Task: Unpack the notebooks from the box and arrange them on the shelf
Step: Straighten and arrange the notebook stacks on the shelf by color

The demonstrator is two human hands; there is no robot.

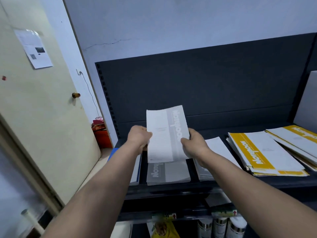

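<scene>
Gripping a grey notebook (167, 133) by both side edges, left hand (139, 137) and right hand (193, 145), over the grey stack (169, 173) on the shelf (171, 190) (yellow stacks (260, 152) farther right). Probably mid-placement; next, lower squarely, then release.

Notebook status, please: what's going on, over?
Gripped at both sides: left hand, right hand on notebook. Over grey stack on shelf. To right, yellow stacks. Nothing blocking.

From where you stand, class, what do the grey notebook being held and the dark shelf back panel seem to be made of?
Grey notebook: likely paper with a thin card cover, matte; printed lettering, slim edge.
Shelf back panel: probably painted metal, dark matte; slotted upright along its left edge suggests steel shelving.
</scene>
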